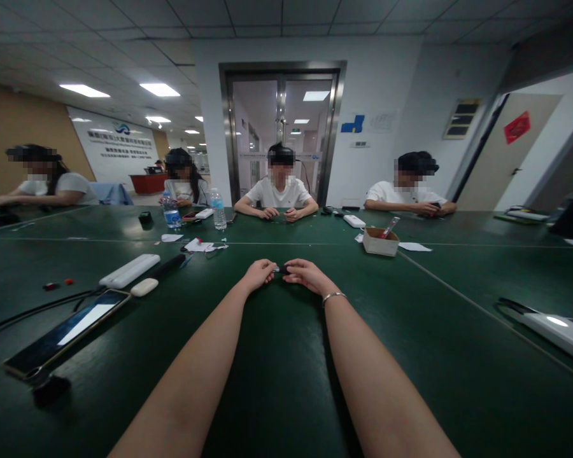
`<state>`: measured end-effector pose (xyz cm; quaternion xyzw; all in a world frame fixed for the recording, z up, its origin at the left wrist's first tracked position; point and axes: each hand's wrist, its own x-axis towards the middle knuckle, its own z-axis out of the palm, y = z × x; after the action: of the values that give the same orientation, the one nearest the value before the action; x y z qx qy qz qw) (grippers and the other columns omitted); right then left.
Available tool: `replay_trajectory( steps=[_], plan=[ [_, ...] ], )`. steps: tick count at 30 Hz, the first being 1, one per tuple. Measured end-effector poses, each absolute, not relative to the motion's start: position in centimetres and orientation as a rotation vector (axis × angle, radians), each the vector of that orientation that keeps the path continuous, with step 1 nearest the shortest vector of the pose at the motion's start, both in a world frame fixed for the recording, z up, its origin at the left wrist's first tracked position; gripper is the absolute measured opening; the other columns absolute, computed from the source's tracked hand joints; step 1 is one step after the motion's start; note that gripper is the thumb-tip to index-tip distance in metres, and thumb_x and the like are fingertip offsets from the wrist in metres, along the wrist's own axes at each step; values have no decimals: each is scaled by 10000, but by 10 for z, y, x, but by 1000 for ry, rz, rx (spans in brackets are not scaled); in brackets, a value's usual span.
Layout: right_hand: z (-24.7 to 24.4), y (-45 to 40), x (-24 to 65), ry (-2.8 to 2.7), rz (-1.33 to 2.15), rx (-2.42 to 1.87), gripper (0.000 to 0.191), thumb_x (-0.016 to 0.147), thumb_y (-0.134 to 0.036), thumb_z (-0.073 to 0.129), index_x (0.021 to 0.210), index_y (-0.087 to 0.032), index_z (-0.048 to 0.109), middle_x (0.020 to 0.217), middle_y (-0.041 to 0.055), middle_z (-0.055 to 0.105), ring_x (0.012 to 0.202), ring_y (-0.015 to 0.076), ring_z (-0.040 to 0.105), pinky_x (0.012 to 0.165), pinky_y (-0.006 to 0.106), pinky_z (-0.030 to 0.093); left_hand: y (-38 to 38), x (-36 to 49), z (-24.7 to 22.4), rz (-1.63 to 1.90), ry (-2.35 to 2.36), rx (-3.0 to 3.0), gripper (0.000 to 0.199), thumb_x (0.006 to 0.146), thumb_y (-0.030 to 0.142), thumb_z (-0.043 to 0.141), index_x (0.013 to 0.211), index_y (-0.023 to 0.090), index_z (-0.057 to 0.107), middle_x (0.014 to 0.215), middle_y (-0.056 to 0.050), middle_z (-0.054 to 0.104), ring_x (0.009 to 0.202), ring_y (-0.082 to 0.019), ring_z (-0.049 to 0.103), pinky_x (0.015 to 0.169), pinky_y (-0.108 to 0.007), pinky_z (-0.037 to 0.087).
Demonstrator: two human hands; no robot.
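Out over the green table (277,356), both my arms reach forward and the hands almost meet. Between them is a small black object with a silvery end (282,270), too small to identify. My left hand (258,275) is closed, thumb and fingers pinching at the silvery end. From the other side, my right hand (309,277) pinches the black part with its fingers curled. A bracelet (334,296) circles my right wrist. The fingers partly hide the object.
To the left lie a phone (69,334), a white power strip (130,271) and a white rounded case (144,287). Bottles (218,210) and paper scraps stand farther off. A small box (380,243) is ahead right; a white device (554,327) is at right. Several people sit opposite.
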<state>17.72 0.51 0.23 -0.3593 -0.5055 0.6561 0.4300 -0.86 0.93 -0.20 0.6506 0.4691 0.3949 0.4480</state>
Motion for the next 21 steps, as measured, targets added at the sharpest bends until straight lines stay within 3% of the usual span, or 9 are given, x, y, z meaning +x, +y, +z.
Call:
replay_trajectory(
  steps=[11, 21],
  plan=[
    [0, 5, 178, -1293, 1620, -865, 220, 747, -24, 617, 946, -109, 579, 753, 66, 675, 662, 165, 698, 694, 269, 576, 10, -11, -2, 987, 1157, 1588, 238, 787, 356, 513, 703, 134, 509, 529, 39, 498, 442, -52, 428, 446, -183, 322],
    [1, 6, 178, -1266, 1629, -873, 217, 754, -26, 612, 952, -103, 568, 749, 70, 677, 655, 163, 700, 650, 232, 580, 10, -10, -4, 1041, 1040, 1494, 219, 726, 327, 609, 786, 128, 540, 583, 24, 539, 485, -60, 475, 489, -194, 364]
  ],
)
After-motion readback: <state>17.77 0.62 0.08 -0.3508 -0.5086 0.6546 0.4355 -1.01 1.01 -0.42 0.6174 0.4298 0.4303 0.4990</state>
